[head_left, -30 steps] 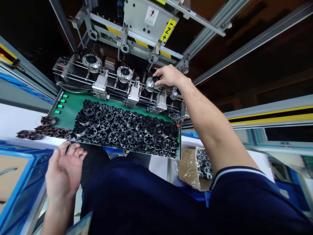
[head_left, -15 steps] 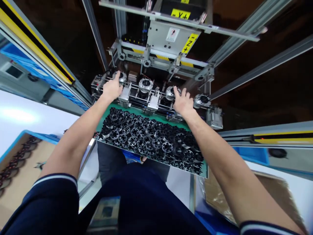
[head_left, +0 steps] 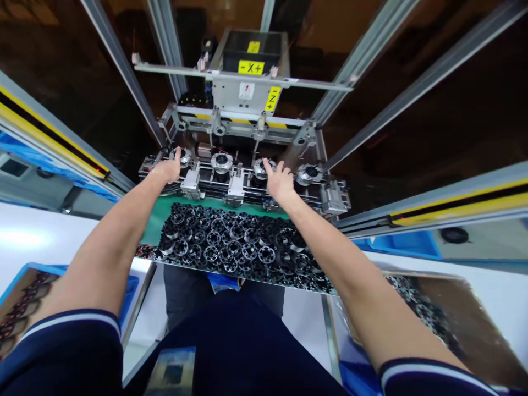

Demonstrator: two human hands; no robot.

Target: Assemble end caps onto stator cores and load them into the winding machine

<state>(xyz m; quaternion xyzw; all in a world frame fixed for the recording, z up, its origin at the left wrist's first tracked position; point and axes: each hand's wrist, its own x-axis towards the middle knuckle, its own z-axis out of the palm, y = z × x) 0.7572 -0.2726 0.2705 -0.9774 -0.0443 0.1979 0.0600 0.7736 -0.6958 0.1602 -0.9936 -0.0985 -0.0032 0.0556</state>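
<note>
My left hand (head_left: 168, 168) reaches to the leftmost round metal fixture (head_left: 185, 158) of the machine, index finger over it; its other fingers are partly hidden. My right hand (head_left: 280, 180) touches the third round fixture (head_left: 259, 168) with a finger, the other fingers spread apart. Between them is another round fixture (head_left: 221, 161) with a black ring on it, and a fourth fixture (head_left: 309, 174) stands to the right. Below both hands, black ring parts (head_left: 233, 247) lie heaped on a green surface (head_left: 153, 223).
A crossbar (head_left: 313, 84) and a metal plate with yellow labels (head_left: 235, 99) stand above the fixtures. Yellow-striped rails (head_left: 53, 132) flank the machine. A blue-edged box of parts (head_left: 28, 269) is at left; another box of black rings (head_left: 474, 308) is at right.
The view has shifted, so the machine sits lower and further left. Both hands remain at the same fixtures, and more of the right-hand box shows.
</note>
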